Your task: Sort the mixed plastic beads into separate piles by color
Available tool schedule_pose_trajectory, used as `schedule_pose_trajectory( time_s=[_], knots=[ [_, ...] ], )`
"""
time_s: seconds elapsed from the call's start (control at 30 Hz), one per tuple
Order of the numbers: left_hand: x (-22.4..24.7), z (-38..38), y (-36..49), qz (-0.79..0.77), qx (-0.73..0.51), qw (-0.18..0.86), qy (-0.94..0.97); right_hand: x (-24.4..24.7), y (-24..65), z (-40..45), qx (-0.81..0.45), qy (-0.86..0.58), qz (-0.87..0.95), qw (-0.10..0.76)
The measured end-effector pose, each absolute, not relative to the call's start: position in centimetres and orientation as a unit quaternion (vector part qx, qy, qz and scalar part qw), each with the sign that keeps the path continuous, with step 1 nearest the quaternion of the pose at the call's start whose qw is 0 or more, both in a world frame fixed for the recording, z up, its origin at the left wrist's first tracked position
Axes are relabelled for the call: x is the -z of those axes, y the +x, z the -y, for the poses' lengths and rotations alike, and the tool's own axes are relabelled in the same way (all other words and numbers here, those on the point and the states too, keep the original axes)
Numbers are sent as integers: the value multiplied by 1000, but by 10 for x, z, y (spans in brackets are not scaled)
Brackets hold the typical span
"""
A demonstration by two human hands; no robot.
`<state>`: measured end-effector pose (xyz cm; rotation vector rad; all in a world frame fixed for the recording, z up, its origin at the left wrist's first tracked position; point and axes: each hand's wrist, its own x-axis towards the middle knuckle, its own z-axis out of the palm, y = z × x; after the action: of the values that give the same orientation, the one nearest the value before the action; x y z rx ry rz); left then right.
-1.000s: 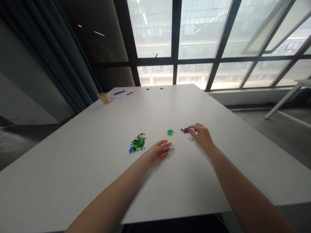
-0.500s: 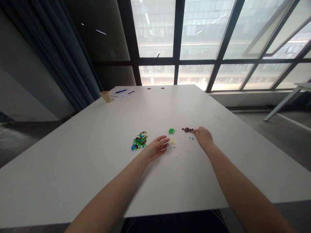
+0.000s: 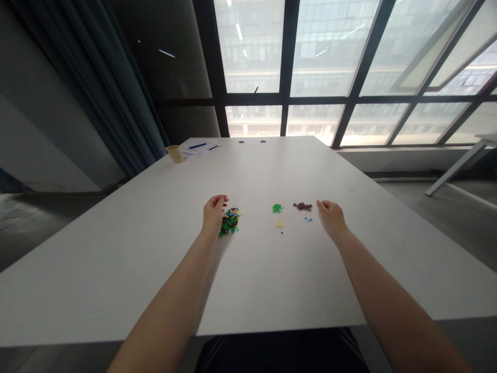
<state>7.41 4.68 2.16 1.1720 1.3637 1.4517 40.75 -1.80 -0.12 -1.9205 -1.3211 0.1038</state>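
A mixed pile of small colored pieces (image 3: 230, 223) lies on the white table, partly behind my left hand (image 3: 214, 211), whose fingers are pinched together above the pile's far left side. Whatever those fingers may hold is too small to make out. My right hand (image 3: 330, 211) rests just right of the dark brown pieces (image 3: 302, 206), its thumb and finger closed; anything between them is hidden. Between the hands lie a green group (image 3: 277, 208), a pale yellow group (image 3: 279, 224), a few blue pieces (image 3: 308, 219) and one black piece (image 3: 281, 232).
A beige paper cup (image 3: 176, 154) stands at the table's far left edge, beside papers (image 3: 202, 149) with a blue pen (image 3: 198, 145) on them. The white table (image 3: 256, 290) reaches toward large windows. Another table's leg (image 3: 456, 168) shows at the right.
My left hand has gone left from beside the yellow pieces to the mixed pile, and its spread fingers have closed. My right hand has drawn slightly right, off the brown pieces.
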Motion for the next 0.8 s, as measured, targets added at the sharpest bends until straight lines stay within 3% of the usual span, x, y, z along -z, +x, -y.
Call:
schedule_pose_trajectory(
  time_s=[0.17, 0.43, 0.67, 0.8],
  knots=[
    [-5, -46, 72, -615, -343, 133, 697, 1, 403, 18, -78, -739, 525, 416],
    [-2, -33, 89, -583, -218, 47, 782, 0, 396, 19, -79, -728, 551, 401],
    [-6, -31, 92, -570, -259, 79, 776, -3, 394, 19, -86, -722, 559, 398],
    [-9, -30, 97, -540, -357, 197, 736, -1, 395, 18, -91, -716, 564, 401]
  ],
)
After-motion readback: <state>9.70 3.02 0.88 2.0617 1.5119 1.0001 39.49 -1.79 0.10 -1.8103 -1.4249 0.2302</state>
